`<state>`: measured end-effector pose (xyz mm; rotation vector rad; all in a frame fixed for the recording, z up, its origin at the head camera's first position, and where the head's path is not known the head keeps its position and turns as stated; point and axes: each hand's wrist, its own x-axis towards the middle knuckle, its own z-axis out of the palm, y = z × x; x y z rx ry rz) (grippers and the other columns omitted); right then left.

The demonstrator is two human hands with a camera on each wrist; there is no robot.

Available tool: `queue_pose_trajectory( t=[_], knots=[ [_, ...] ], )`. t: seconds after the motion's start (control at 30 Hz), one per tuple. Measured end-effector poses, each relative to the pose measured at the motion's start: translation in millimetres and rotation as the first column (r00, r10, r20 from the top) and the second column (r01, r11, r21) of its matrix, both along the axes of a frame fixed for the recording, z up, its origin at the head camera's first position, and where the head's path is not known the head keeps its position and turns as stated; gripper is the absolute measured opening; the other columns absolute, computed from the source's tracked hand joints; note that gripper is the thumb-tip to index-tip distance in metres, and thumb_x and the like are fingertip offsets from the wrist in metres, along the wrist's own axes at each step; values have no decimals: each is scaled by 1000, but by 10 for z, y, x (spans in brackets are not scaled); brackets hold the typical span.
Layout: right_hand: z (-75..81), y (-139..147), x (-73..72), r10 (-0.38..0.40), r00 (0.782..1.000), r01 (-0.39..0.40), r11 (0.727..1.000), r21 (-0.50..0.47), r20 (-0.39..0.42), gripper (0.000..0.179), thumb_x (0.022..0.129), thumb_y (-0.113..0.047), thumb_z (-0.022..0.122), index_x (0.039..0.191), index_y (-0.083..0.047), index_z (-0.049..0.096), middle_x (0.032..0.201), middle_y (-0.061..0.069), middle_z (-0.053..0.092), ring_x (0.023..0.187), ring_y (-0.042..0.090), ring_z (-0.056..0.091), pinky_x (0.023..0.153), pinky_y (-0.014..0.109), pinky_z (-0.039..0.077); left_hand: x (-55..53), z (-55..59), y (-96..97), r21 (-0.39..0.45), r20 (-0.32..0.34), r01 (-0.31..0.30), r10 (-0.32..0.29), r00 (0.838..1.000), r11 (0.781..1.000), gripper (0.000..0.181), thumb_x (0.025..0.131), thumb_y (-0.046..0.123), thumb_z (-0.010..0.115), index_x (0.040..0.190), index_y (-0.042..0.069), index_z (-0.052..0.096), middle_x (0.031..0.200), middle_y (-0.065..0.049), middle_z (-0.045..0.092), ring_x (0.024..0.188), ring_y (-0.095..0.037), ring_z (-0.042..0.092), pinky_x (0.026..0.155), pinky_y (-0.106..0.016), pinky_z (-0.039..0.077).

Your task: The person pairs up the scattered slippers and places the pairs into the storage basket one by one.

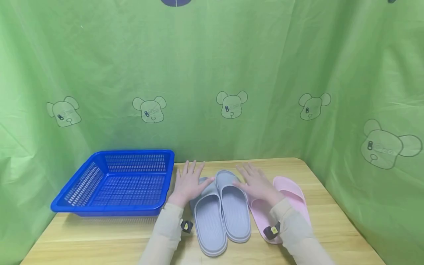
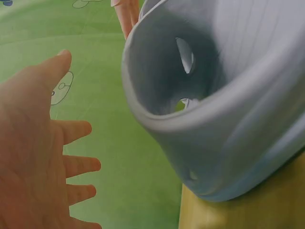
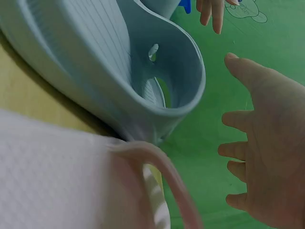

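A pair of grey slippers lies on the wooden table, the left slipper and the right slipper side by side with toes pointing away. My left hand is spread over the toe of the left one, fingers straight and holding nothing. On the other side my right hand, also with spread fingers and nothing in it, hovers between the grey pair and the pink slippers. My right forearm hides part of the pink pair. Both wrist views show the palms apart from the grey uppers.
A blue plastic basket with slatted sides stands at the left of the wooden table. Green curtains with printed bear heads hang behind the table and along both sides.
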<state>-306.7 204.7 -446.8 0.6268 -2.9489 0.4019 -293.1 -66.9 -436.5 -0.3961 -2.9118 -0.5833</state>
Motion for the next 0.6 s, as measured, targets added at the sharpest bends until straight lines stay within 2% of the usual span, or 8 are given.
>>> queue_pose_trajectory(
  t=[0.3, 0.4, 0.6],
  knots=[
    [-21, -115, 58, 49, 999, -50, 997, -61, -10, 74, 95, -55, 49, 151, -9, 33, 157, 24, 27, 146, 45, 21, 116, 68, 15, -4, -65, -36, 24, -27, 41, -40, 999, 999, 78, 91, 72, 38, 153, 25, 32, 159, -14, 29, 149, -40, 17, 118, -66, 12],
    [-43, -148, 50, 58, 998, -57, 995, -84, 9, 74, 95, -54, 50, 151, -10, 34, 157, 24, 27, 147, 45, 20, 117, 67, 14, -6, -89, -53, 26, -31, 55, -54, 998, 998, 77, 91, 71, 39, 152, 24, 33, 157, -15, 33, 148, -40, 21, 117, -66, 15],
    [-116, -189, 8, 61, 997, -56, 995, -85, 54, 77, 94, -58, 49, 152, -10, 33, 158, 22, 25, 148, 44, 17, 118, 65, 13, -10, -155, -75, 42, -22, 131, -130, 991, 991, 75, 93, 67, 39, 151, 19, 35, 154, -15, 39, 144, -40, 32, 117, -61, 25]
  ],
)
